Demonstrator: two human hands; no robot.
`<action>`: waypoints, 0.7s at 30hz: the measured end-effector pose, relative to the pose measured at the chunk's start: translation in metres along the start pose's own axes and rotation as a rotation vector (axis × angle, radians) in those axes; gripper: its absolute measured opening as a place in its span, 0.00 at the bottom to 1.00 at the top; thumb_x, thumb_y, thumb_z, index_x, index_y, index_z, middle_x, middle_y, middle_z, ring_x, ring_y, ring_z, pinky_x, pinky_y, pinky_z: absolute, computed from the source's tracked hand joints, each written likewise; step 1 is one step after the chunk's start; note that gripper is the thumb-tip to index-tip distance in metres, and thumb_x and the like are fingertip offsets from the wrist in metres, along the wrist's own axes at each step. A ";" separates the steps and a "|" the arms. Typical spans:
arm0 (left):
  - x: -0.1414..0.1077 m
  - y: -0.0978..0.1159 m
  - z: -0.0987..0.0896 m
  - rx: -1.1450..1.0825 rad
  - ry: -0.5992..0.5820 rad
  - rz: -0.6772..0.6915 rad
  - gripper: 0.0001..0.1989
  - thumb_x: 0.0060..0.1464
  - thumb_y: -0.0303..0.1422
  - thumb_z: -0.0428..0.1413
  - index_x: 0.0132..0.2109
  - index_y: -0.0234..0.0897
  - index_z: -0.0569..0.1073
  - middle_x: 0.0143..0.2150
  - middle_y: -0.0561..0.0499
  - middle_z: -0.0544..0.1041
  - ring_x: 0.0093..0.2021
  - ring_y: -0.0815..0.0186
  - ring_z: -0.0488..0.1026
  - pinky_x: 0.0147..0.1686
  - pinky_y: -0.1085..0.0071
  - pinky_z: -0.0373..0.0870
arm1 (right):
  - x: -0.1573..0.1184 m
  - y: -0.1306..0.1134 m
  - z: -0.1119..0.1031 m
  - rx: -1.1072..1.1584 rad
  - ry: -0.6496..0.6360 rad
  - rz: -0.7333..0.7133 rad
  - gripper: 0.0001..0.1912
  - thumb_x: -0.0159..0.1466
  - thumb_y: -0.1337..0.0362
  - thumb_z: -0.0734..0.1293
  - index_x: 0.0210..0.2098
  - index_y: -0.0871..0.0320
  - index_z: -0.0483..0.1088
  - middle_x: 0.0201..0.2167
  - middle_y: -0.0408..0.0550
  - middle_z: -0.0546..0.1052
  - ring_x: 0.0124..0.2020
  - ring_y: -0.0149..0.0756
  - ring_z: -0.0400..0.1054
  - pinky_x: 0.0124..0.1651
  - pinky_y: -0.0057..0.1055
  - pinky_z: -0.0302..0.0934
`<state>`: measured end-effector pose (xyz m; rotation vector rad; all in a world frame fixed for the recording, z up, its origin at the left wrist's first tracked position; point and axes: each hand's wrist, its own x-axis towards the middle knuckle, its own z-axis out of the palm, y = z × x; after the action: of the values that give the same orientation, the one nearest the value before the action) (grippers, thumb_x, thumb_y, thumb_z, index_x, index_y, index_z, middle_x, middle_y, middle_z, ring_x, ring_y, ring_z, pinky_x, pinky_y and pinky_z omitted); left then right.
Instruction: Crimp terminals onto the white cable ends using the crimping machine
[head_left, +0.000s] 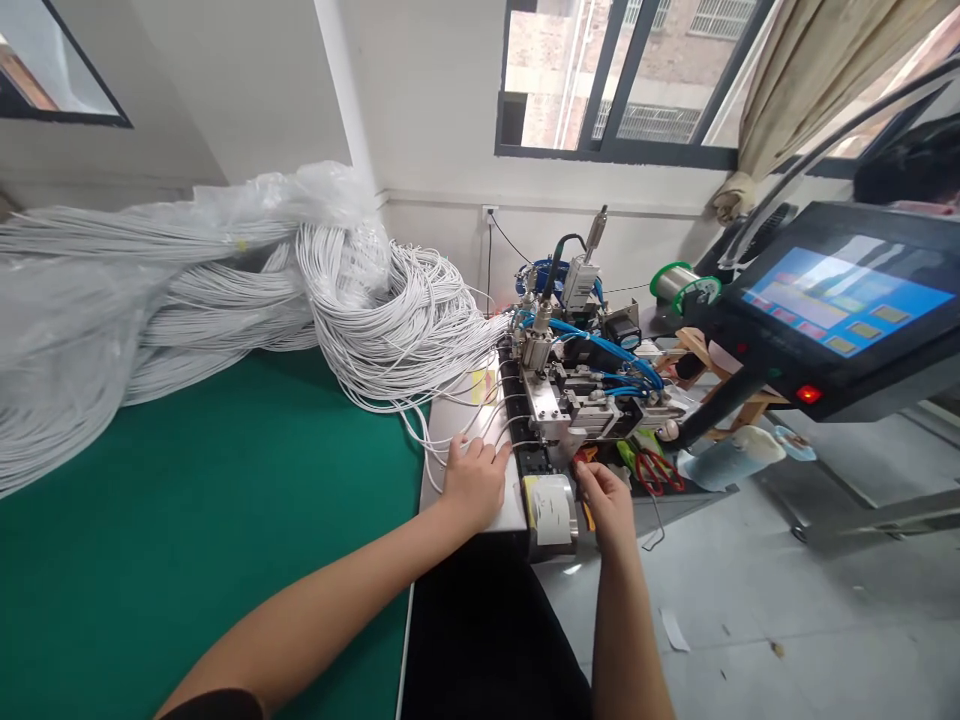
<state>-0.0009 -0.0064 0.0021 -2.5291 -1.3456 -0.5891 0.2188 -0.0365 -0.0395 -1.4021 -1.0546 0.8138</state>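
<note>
My left hand rests low over the pale metal plate at the machine's left edge, fingers bent among thin white cables. Whether it grips one is too small to tell. My right hand is at the machine's near right side, thumb and forefinger together beside an orange-handled tool; what lies between the fingertips is hidden. Between my hands sits a rounded metal cover with a white label. The machine has metal blocks and blue air tubes. White cables run from a large bundle onto its left side.
A green table surface spreads at the left, with plastic-wrapped cables behind. A screen on an arm overhangs the right. Red-handled scissors, a blue roll and a green-rimmed wire spool stand near the machine. Part of a person's head shows far right.
</note>
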 end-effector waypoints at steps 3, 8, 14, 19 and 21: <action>0.002 -0.001 -0.001 0.008 -0.066 -0.054 0.22 0.53 0.28 0.49 0.56 0.30 0.68 0.37 0.42 0.75 0.40 0.57 0.67 0.44 0.56 0.55 | -0.009 -0.012 -0.007 -0.031 0.070 -0.051 0.17 0.57 0.50 0.66 0.28 0.59 0.67 0.19 0.40 0.62 0.21 0.28 0.53 0.24 0.25 0.48; 0.005 0.003 -0.007 0.023 -0.095 -0.096 0.23 0.56 0.32 0.48 0.58 0.36 0.65 0.41 0.43 0.72 0.42 0.57 0.66 0.43 0.58 0.57 | -0.028 -0.051 0.008 -0.051 -0.008 -0.240 0.12 0.61 0.55 0.64 0.28 0.58 0.66 0.20 0.41 0.64 0.21 0.29 0.56 0.24 0.26 0.51; 0.015 -0.005 -0.023 0.028 -0.053 -0.089 0.17 0.56 0.36 0.50 0.53 0.42 0.69 0.45 0.45 0.71 0.44 0.57 0.66 0.41 0.61 0.60 | -0.050 -0.074 0.054 -0.210 -0.534 -0.592 0.07 0.63 0.64 0.60 0.31 0.57 0.68 0.23 0.44 0.70 0.24 0.30 0.61 0.29 0.27 0.54; 0.060 -0.051 -0.026 0.062 0.016 -0.153 0.15 0.58 0.36 0.48 0.51 0.39 0.70 0.41 0.45 0.71 0.42 0.59 0.67 0.40 0.64 0.63 | -0.051 -0.060 0.071 -0.342 -0.581 -0.675 0.06 0.62 0.66 0.59 0.33 0.57 0.68 0.23 0.43 0.70 0.25 0.30 0.62 0.31 0.27 0.52; 0.089 -0.075 -0.015 0.066 0.012 -0.164 0.17 0.58 0.34 0.48 0.53 0.37 0.68 0.44 0.44 0.70 0.46 0.59 0.67 0.42 0.65 0.65 | -0.052 -0.057 0.071 -0.362 -0.539 -0.720 0.06 0.62 0.67 0.59 0.33 0.56 0.68 0.23 0.44 0.71 0.25 0.31 0.63 0.31 0.28 0.53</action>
<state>-0.0221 0.0956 0.0554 -2.3752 -1.5526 -0.5794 0.1269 -0.0615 0.0037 -0.9649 -2.0495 0.4708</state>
